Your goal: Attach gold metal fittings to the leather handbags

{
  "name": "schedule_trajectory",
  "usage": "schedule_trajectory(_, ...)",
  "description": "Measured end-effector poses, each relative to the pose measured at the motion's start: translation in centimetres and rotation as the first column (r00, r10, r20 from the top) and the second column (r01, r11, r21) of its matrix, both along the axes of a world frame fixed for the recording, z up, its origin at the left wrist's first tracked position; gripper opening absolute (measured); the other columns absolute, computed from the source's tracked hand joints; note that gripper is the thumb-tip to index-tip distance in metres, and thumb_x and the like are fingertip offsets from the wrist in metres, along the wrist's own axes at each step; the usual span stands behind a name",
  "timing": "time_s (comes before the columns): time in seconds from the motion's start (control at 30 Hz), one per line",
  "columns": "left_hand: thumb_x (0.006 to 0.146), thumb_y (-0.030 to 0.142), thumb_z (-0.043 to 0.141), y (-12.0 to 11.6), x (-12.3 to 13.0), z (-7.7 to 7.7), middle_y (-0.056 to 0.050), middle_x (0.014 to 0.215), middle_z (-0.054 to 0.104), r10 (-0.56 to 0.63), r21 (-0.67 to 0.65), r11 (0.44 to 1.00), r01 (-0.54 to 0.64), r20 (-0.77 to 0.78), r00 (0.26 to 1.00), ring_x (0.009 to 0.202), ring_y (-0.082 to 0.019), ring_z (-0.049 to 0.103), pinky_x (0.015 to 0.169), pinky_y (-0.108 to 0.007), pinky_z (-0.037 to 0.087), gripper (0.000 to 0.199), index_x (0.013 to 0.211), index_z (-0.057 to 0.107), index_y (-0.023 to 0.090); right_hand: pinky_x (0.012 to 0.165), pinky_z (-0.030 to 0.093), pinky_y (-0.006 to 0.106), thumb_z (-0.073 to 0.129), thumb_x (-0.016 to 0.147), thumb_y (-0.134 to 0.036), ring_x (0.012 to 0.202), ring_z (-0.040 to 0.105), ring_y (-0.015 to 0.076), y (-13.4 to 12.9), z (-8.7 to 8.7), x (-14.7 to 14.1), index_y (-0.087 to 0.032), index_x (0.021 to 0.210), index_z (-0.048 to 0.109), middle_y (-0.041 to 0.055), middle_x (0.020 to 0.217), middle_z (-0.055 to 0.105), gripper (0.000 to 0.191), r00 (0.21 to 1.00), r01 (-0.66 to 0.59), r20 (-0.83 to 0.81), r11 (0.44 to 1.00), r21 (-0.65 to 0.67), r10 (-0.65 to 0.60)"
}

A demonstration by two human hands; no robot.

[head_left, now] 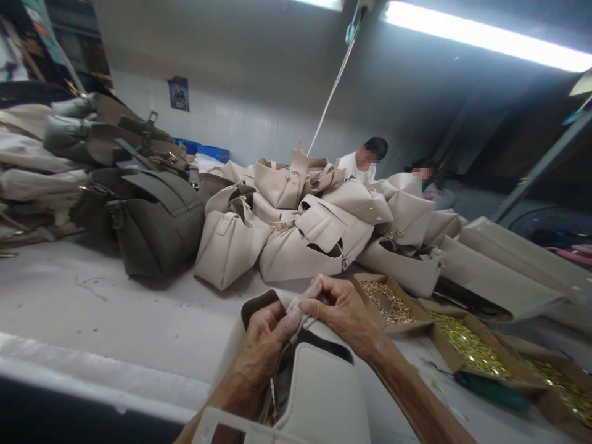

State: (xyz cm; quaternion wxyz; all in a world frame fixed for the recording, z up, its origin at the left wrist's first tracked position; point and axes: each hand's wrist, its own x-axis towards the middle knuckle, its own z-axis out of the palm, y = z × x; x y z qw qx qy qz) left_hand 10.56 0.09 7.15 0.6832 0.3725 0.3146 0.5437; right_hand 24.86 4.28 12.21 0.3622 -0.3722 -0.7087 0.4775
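A cream handbag (324, 388) stands at the table's near edge with its mouth open toward me and its dark lining showing. At its far rim, my left hand (266, 333) pinches a small cream strap end between thumb and fingers. My right hand (335, 302) grips the same strap from the other side, thumb and forefinger pressed together close to the left thumb. What lies between the fingertips is mostly hidden. Inside the bag, a zip pull hangs near the left wrist.
Cream handbags (300, 246) are heaped across the back, with dark grey bags (157, 216) at the left. Cardboard boxes of gold metal fittings (467, 342) line the right, beside a dark green object (494, 391). Two people (358, 163) are behind the heap.
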Motion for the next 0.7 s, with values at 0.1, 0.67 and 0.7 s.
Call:
schedule_trajectory(0.1, 0.065, 0.048, 0.077, 0.0, 0.0, -0.1, -0.009, 0.081, 0.073, -0.003, 0.008, 1.000, 0.003, -0.005, 1.000, 0.072, -0.020, 0.067, 0.062, -0.023, 0.048, 0.061, 0.114, 0.066, 0.014, 0.051, 0.032, 0.021, 0.076, 0.066, -0.039, 0.056, 0.042, 0.0083, 0.0, -0.2, -0.1, -0.014, 0.063, 0.053, -0.0033, 0.059, 0.050, 0.035, 0.999, 0.047, 0.008, 0.999, 0.014, -0.047)
schedule_trajectory(0.67, 0.063, 0.042, 0.080, -0.5, 0.3, 0.4, -0.007, 0.074, 0.071, 0.052, -0.052, 0.997, -0.049, 0.055, 0.997, 0.053, -0.012, 0.059, 0.052, -0.019, 0.042, 0.050, 0.102, 0.070, 0.013, 0.062, 0.037, 0.023, 0.065, 0.079, -0.028, 0.068, 0.049, 0.0115, 0.8, 0.9, 1.3, -0.012, 0.074, 0.063, 0.0000, 0.070, 0.056, 0.016, 0.981, -0.165, 0.122, 0.981, 0.105, 0.152)
schedule_trajectory(0.7, 0.063, 0.041, 0.080, -0.5, 0.3, 0.4, -0.007, 0.075, 0.071, 0.052, -0.052, 0.997, -0.049, 0.057, 0.997, 0.054, -0.012, 0.060, 0.052, -0.019, 0.041, 0.050, 0.102, 0.070, 0.012, 0.060, 0.037, 0.023, 0.065, 0.078, -0.027, 0.066, 0.049, 0.0108, 1.0, 1.0, 1.3, -0.013, 0.074, 0.063, -0.0007, 0.069, 0.055, 0.016, 0.978, -0.164, 0.150, 0.981, 0.106, 0.147)
